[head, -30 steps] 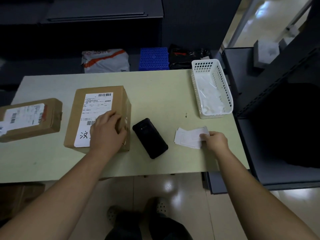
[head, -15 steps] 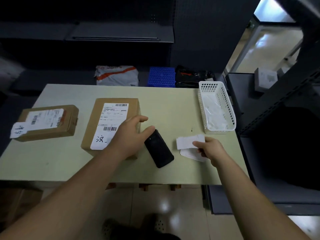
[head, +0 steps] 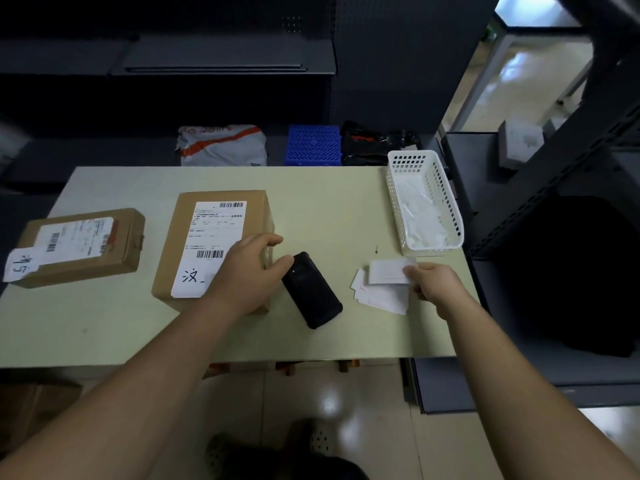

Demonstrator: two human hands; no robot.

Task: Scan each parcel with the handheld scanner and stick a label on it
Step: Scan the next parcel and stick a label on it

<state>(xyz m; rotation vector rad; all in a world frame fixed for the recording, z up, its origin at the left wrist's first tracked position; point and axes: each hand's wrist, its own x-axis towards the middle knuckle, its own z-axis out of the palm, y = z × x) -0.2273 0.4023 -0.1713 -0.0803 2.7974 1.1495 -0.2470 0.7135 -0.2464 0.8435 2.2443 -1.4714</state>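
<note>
A brown cardboard parcel [head: 194, 233] with a white shipping label lies mid-table. My left hand [head: 247, 271] rests over its near right corner, fingers relaxed, thumb reaching toward the black handheld scanner [head: 313, 292] that lies flat beside the parcel. My right hand [head: 433, 282] pinches one white label [head: 388, 270] by its right edge, lifted slightly above a small stack of labels [head: 381, 297]. A second, smaller parcel [head: 83, 245] sits at the far left with a handwritten label [head: 20, 268] stuck at its near left corner.
A white plastic basket [head: 450, 199] holding white paper stands at the table's right rear. Behind the table [head: 329, 209] lie a grey-orange mail bag [head: 221, 145], a blue crate [head: 313, 145] and black bags. Dark shelving [head: 554, 188] stands at the right.
My left hand slid right off the parcel's label toward the scanner. My right hand lifted one label off the stack. The camera tilted up.
</note>
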